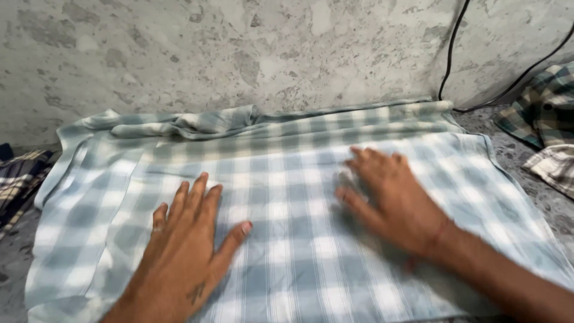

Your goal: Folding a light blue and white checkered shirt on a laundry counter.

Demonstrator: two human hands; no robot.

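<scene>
A light blue and white checked cloth (pixel 287 179) lies spread flat on a grey speckled surface, with its far edge bunched in folds along the wall. My left hand (pixel 185 239) rests palm down on the cloth's near left part, fingers spread. On the cloth right of centre lies my right hand (pixel 391 197), also palm down with fingers apart, slightly blurred. A red thread circles the right wrist. Neither hand grips anything.
A grey mottled wall (pixel 239 54) rises right behind the cloth. Two black cables (pixel 449 54) run down it at the right. A green checked garment (pixel 547 107) lies at the far right, and a dark checked cloth (pixel 18 179) at the left edge.
</scene>
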